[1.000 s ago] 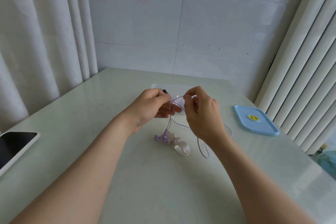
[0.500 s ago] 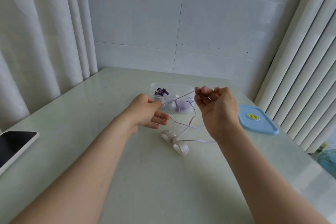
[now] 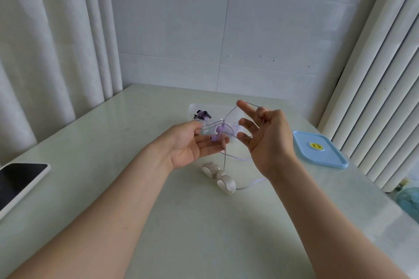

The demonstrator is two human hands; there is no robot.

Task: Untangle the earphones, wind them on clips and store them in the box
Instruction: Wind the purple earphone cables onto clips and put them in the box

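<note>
Phone [image 3: 20, 179]: lies flat at the table's [image 3: 158, 222] 9 o'clock edge, dark screen up, well apart from both hands.
Left hand [image 3: 188, 145]: raised above the table, palm up, fingers stretched out towards 2 o'clock. Several cable strands meet it at the thumb tip; whether the thumb pinches them cannot be made out.
Box [image 3: 192, 106]: clear, uncovered, at 12 o'clock beyond the hands, with a dark wound bundle [image 3: 202, 115] in its 9 o'clock end.
Purple earphones [image 3: 218, 130]: off the table, strung between the two hands. The buds hang just past the left fingertips, at their 2 o'clock. One strand climbs towards 1 o'clock to the right hand; another drops towards 6 o'clock and trails on the table under the right wrist.
Clip [image 3: 218, 175]: beige, lying on the table at 6 o'clock below the buds, held by neither hand; the trailing cable passes just beside it.
Right hand [image 3: 265, 140]: raised, palm towards the person, fingers spread and loosely bent. The cable is draped over the index finger and hooked round the bent finger next to it, with no pinch.
Lid [image 3: 319, 152]: blue, flat on the table at 3 o'clock of the right hand, apart from it.
</note>
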